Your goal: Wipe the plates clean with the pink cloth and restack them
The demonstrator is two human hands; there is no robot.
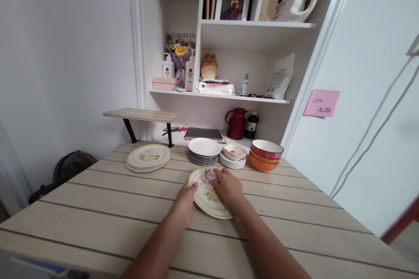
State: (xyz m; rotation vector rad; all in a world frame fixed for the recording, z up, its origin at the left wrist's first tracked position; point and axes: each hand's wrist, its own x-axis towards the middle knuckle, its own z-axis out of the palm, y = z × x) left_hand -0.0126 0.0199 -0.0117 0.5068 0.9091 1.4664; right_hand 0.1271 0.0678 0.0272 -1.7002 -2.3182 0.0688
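Observation:
A round cream plate (204, 205) with a yellow rim and green pattern is at the middle of the slatted table. My left hand (186, 202) grips its left edge, thumb on the rim. On the plate's upper part, my right hand (228, 186) presses a crumpled greyish-pink cloth (208, 175), fingers closed on it. Similar plates (148, 158) are stacked to the left. Behind the held plate stands a stack of white plates (204, 147), with small plates (232, 162) topped by patterned dishes (235, 151) beside it. Red and orange bowls (263, 163) are stacked at the right.
A small raised wooden shelf (140, 114) stands at the table's back left. Behind the dishes are a dark laptop-like slab (203, 133), a red jug (236, 124) and a dark bottle (251, 125). White shelving (255, 29) rises above them.

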